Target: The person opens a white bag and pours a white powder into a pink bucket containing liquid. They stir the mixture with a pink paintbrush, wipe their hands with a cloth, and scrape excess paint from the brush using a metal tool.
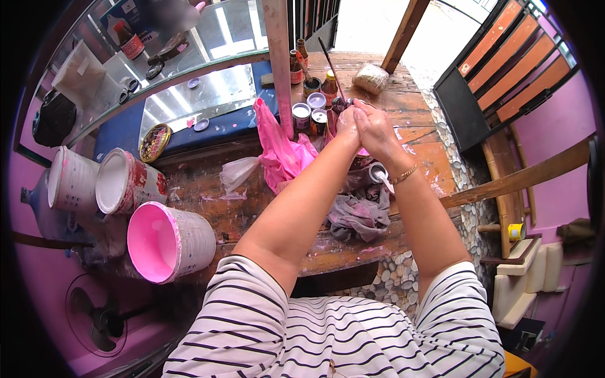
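Observation:
My left hand (347, 125) and my right hand (374, 128) are pressed together over the far part of the wooden table. Both look wet or smeared with something whitish. Their fingers are closed, and anything between them is hidden. A thin dark stick (330, 67) slants up just beyond them, beside a small dark purple shape (341, 104); I cannot tell whether a hand touches either. Left of the hands stand small paint cans (301, 116). Nearer to me are a small open can (377, 171) with white on its rim and a crumpled grey rag (359, 215).
A pink plastic bag (275, 146) and a clear bag (237, 172) lie left of my forearms. Several bottles (329, 85) stand at the back. A bucket with pink inside (153, 242) and two other buckets (115, 181) line the left. A wrapped bundle (371, 79) rests far right.

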Available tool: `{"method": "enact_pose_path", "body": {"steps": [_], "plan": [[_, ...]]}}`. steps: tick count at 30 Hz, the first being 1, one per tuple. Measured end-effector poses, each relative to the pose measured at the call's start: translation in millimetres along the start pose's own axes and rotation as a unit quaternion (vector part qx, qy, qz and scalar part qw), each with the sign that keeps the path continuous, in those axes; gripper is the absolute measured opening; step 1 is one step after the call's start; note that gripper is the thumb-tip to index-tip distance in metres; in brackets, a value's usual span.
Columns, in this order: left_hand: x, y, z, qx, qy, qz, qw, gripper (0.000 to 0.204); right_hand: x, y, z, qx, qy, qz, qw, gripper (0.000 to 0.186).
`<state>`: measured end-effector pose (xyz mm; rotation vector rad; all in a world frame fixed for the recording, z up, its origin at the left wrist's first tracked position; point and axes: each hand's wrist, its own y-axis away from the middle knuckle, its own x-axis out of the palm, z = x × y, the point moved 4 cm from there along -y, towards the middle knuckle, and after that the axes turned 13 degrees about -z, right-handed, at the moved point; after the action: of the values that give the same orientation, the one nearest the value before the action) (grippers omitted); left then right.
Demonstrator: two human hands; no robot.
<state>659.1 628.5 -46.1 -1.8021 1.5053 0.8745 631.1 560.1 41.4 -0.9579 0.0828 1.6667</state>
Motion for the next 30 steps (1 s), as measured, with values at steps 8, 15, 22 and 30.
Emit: {"method": "enact_pose_path", "body": {"steps": [8, 15, 22, 30], "plan": [[-91, 42, -40, 0.108, -0.089, -0.021, 0.99, 0.036, -55, 75, 33, -0.078, 0.143, 0.007, 0.987, 0.013], [-111, 76, -79, 0.223, -0.163, -0.091, 0.957, 0.048, -20, 226, 7, -0.203, 0.297, 0.127, 0.925, 0.026], [-135, 126, -105, 0.299, -0.125, -0.179, 0.929, 0.042, -44, 207, -16, 0.099, -0.022, 0.092, 0.991, 0.006], [-172, 276, -118, 0.344, 0.106, -0.247, 0.9, 0.029, -189, 201, 86, 0.218, -0.454, 0.034, 0.863, 0.012]]}}
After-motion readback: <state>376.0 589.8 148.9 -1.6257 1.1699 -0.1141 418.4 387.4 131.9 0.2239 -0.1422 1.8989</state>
